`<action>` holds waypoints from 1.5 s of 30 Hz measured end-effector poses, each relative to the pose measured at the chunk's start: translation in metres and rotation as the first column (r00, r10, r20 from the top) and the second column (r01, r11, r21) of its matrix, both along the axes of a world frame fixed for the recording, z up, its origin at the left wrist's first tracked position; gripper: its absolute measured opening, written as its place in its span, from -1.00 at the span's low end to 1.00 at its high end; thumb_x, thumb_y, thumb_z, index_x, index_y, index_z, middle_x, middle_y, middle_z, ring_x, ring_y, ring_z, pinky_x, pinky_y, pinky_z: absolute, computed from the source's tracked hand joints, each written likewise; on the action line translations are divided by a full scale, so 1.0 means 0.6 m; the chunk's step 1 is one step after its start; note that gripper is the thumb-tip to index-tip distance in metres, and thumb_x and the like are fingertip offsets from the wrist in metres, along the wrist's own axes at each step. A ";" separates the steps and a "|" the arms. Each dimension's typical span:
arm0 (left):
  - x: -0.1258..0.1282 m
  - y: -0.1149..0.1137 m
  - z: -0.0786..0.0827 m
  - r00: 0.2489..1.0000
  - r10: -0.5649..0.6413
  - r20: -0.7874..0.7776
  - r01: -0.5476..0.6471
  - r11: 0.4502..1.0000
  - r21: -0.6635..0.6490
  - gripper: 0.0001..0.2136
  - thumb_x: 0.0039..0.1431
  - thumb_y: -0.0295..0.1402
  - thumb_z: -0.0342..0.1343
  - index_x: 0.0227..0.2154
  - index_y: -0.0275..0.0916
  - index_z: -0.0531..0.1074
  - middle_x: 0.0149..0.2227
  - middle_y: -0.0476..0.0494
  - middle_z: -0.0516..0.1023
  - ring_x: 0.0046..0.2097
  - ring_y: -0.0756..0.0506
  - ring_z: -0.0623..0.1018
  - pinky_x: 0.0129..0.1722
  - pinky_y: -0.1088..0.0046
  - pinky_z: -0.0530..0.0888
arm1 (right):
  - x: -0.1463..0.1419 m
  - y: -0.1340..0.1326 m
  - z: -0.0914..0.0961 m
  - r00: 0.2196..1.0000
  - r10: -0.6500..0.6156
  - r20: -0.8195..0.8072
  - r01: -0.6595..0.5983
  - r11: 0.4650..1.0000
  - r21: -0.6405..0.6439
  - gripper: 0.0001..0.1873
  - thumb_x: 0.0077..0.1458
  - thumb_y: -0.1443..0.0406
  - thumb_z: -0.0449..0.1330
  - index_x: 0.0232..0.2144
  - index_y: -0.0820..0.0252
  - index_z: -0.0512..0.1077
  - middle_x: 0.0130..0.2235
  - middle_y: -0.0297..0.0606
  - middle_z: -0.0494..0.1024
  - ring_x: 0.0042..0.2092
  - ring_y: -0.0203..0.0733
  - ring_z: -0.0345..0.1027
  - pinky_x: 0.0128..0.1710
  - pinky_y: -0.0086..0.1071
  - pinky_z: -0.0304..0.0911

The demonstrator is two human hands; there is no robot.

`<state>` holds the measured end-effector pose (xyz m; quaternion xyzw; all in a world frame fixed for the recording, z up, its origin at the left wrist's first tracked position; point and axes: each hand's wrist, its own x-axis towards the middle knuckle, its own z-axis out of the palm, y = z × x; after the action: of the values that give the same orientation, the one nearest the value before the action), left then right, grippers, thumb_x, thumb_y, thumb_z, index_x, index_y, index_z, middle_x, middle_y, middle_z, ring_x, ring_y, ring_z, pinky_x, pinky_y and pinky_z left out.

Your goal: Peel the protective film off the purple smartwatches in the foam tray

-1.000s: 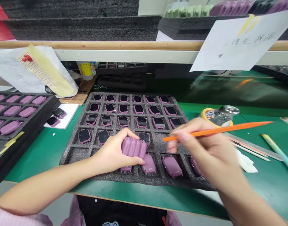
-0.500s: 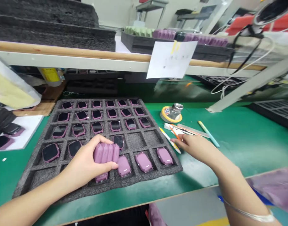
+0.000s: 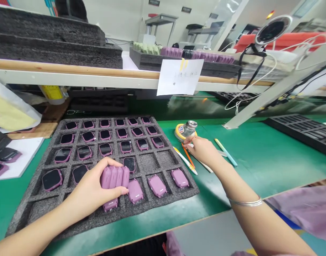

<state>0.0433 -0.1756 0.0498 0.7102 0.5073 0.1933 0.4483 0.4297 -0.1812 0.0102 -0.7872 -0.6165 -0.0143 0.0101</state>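
Note:
My left hand [image 3: 95, 183] is closed round a row of several purple smartwatch bodies [image 3: 115, 177], pressed side by side. It is above the near part of a dark grey foam tray [image 3: 149, 205]. Many pockets hold purple watches with black screens up, such as one watch [image 3: 52, 179] at the left. In the near row, several lie with purple backs up, one watch [image 3: 157, 186] among them. My right hand [image 3: 203, 151] reaches down to slim tools, its thumb and fingers pinched together; whatever is between them is hidden. Beside its fingertips lies an orange stick [image 3: 189, 155].
A yellow tape roll [image 3: 180, 133] and a glass bottle [image 3: 191, 125] stand behind the right hand. A white-and-yellow pen [image 3: 184, 158] and a blue-green pen [image 3: 225, 152] lie nearby. Overhead runs a shelf [image 3: 99, 81] with a hanging paper [image 3: 180, 76].
My right hand has moved away from me, toward the tape roll and bottle, and the orange stick now lies uncovered beside it. My left hand keeps its hold on the watches. The view has shifted slightly.

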 end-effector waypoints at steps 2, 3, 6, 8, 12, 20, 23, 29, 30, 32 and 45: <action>0.000 0.000 0.000 1.000 -0.006 0.000 0.006 1.000 0.002 -0.58 -0.13 -0.13 0.35 -0.18 -0.10 0.43 -0.13 -0.03 0.61 -0.20 -0.18 0.57 -0.20 0.31 0.49 | 0.010 0.001 0.004 0.999 0.027 -0.021 -0.028 0.999 -0.045 -0.77 0.29 0.20 0.20 -0.11 0.24 0.47 -0.13 -0.23 0.57 -0.14 -0.18 0.49 -0.10 -0.19 0.43; 0.000 0.000 0.001 1.000 -0.011 0.002 0.011 1.000 0.005 -0.58 -0.13 -0.13 0.35 -0.18 -0.10 0.43 -0.14 -0.03 0.61 -0.21 -0.18 0.58 -0.21 0.31 0.49 | 0.014 0.000 0.005 0.999 0.037 -0.029 -0.039 0.997 -0.064 -0.77 0.28 0.20 0.20 -0.10 0.24 0.47 -0.13 -0.23 0.57 -0.15 -0.19 0.50 -0.11 -0.20 0.44; -0.001 0.001 0.001 1.000 -0.017 0.006 0.017 1.000 0.012 -0.59 -0.13 -0.13 0.35 -0.20 -0.10 0.42 -0.18 -0.02 0.61 -0.25 -0.17 0.58 -0.22 0.31 0.50 | 0.024 -0.005 0.009 0.998 0.045 -0.037 -0.048 0.995 -0.086 -0.79 0.26 0.22 0.23 -0.12 0.23 0.49 -0.18 -0.26 0.59 -0.21 -0.22 0.50 -0.15 -0.23 0.44; -0.002 0.002 0.000 1.000 -0.025 0.007 0.025 1.000 0.006 -0.59 -0.14 -0.14 0.36 -0.21 -0.10 0.42 -0.19 -0.01 0.61 -0.26 -0.16 0.58 -0.21 0.31 0.49 | 0.027 -0.010 0.013 0.999 0.039 -0.030 -0.041 0.997 -0.059 -0.83 0.25 0.26 0.23 -0.18 0.23 0.52 -0.25 -0.27 0.61 -0.25 -0.21 0.51 -0.17 -0.24 0.42; -0.004 0.004 -0.002 0.998 -0.055 -0.011 0.055 0.998 -0.018 -0.59 -0.12 -0.15 0.35 -0.19 -0.10 0.39 -0.17 0.00 0.61 -0.24 -0.16 0.57 -0.21 0.32 0.47 | 0.032 -0.010 0.035 1.000 0.005 -0.015 -0.003 0.994 0.111 -0.73 0.27 0.27 0.10 -0.14 0.25 0.56 -0.33 -0.15 0.62 -0.31 -0.09 0.52 -0.26 -0.28 0.35; -0.005 0.005 -0.003 0.997 -0.071 -0.007 0.071 0.996 -0.048 -0.58 -0.07 -0.14 0.33 -0.16 -0.10 0.36 -0.11 -0.03 0.59 -0.19 -0.18 0.55 -0.16 0.30 0.45 | 0.052 0.047 0.093 0.997 -0.067 -0.031 0.074 0.940 0.333 -0.69 0.17 0.38 0.13 -0.07 0.36 0.54 -0.19 0.00 0.60 -0.26 -0.07 0.50 -0.16 -0.28 0.33; -0.005 0.005 -0.003 0.997 -0.082 0.005 0.082 0.996 -0.044 -0.58 -0.06 -0.15 0.33 -0.15 -0.10 0.36 -0.10 -0.03 0.58 -0.18 -0.17 0.55 -0.15 0.30 0.45 | 0.054 0.061 0.098 0.996 -0.077 -0.052 0.089 0.949 0.301 -0.86 0.18 0.36 0.20 -0.25 0.29 0.55 -0.32 -0.18 0.60 -0.30 -0.17 0.47 -0.19 -0.28 0.34; -0.006 0.002 -0.005 0.997 -0.068 0.038 0.071 0.995 -0.068 -0.55 -0.13 -0.19 0.38 -0.17 -0.11 0.37 -0.15 -0.01 0.58 -0.15 -0.18 0.55 -0.09 0.27 0.43 | -0.002 0.059 0.120 0.994 -0.027 -0.102 0.059 0.944 0.325 -0.82 0.16 0.34 0.20 -0.36 0.36 0.58 -0.43 -0.06 0.57 -0.27 0.00 0.51 -0.22 -0.19 0.27; -0.007 0.002 -0.006 0.997 -0.067 0.050 0.071 0.995 -0.076 -0.54 -0.14 -0.21 0.39 -0.17 -0.11 0.37 -0.14 -0.01 0.58 -0.14 -0.18 0.55 -0.08 0.26 0.43 | -0.024 0.056 0.122 0.992 -0.012 -0.124 0.056 0.932 0.357 -0.81 0.16 0.35 0.19 -0.32 0.41 0.58 -0.42 0.01 0.58 -0.27 0.04 0.52 -0.22 -0.16 0.27; -0.007 0.002 -0.007 0.996 -0.064 0.069 0.070 0.993 -0.091 -0.53 -0.16 -0.22 0.41 -0.16 -0.11 0.38 -0.11 -0.02 0.58 -0.09 -0.19 0.55 -0.05 0.25 0.42 | -0.081 0.044 0.120 0.977 0.071 -0.200 0.015 0.918 0.397 -0.77 0.15 0.34 0.23 -0.20 0.42 0.56 -0.38 0.02 0.60 -0.32 -0.01 0.53 -0.24 -0.18 0.33; -0.004 0.003 -0.014 0.986 -0.056 0.159 0.071 0.994 -0.088 -0.53 -0.17 -0.19 0.44 -0.19 -0.11 0.40 -0.26 0.10 0.55 -0.23 -0.05 0.49 -0.20 0.41 0.40 | -0.322 -0.042 0.079 0.434 0.880 -0.194 -0.668 0.459 0.586 -0.87 0.22 0.45 0.15 -0.31 0.19 0.48 -0.34 -0.20 0.57 -0.30 -0.16 0.41 -0.29 -0.25 0.43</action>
<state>0.0410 -0.1738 0.0415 0.6869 0.4561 0.2103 0.5252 0.2366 -0.2066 0.0574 -0.3543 -0.8711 0.0512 0.3363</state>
